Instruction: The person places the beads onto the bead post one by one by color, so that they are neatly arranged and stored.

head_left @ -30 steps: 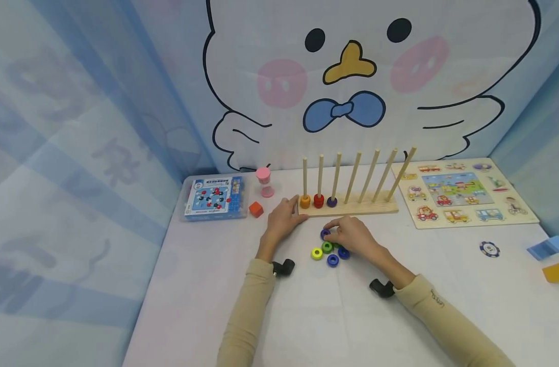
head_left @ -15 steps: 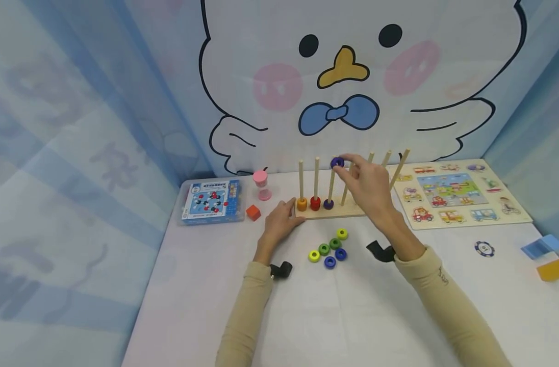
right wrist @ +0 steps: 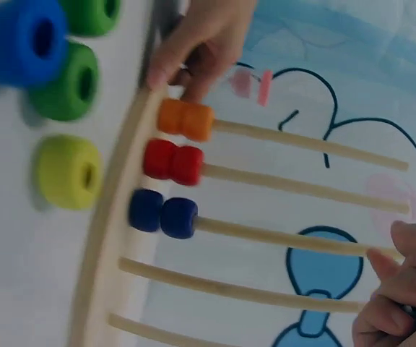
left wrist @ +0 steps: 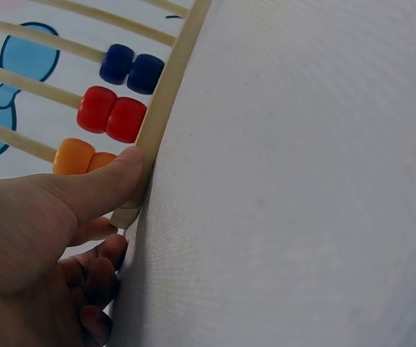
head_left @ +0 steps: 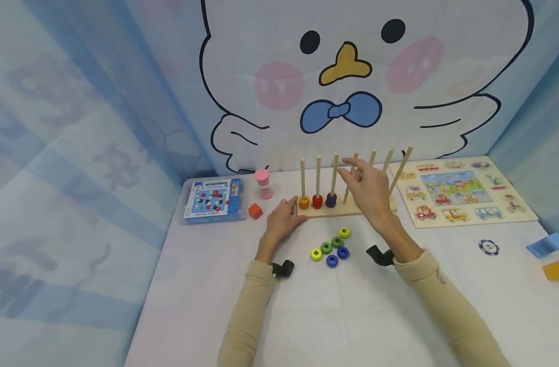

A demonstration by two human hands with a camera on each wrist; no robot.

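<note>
A wooden peg rack point(head_left: 353, 209) stands at the back of the table with several upright pegs. Its first three pegs carry orange rings point(head_left: 304, 203), red rings point(head_left: 317, 201) and two purple rings point(head_left: 331, 200). My left hand point(head_left: 294, 209) grips the rack's left end, with the thumb point(left wrist: 121, 177) pressed on the base's front edge point(left wrist: 161, 101). My right hand point(head_left: 355, 171) hovers near the top of the third peg point(right wrist: 287, 242), fingers point(right wrist: 403, 278) loosely curled and holding nothing. Several loose rings lie in front of the rack: yellow-green point(head_left: 344, 232), green point(head_left: 326, 247), blue point(head_left: 332, 261).
A blue game box point(head_left: 212, 200), an orange cube point(head_left: 255, 210) and a pink sand timer point(head_left: 263, 184) lie left of the rack. A wooden vehicle puzzle board point(head_left: 458, 191) lies to the right, with a poker chip point(head_left: 488, 247) and blue and yellow blocks point(head_left: 552, 255) nearer the right edge.
My right hand picked a purple ring off the table, lifted it to the third peg and let go. The ring now sits on the other purple ring at the bottom.
</note>
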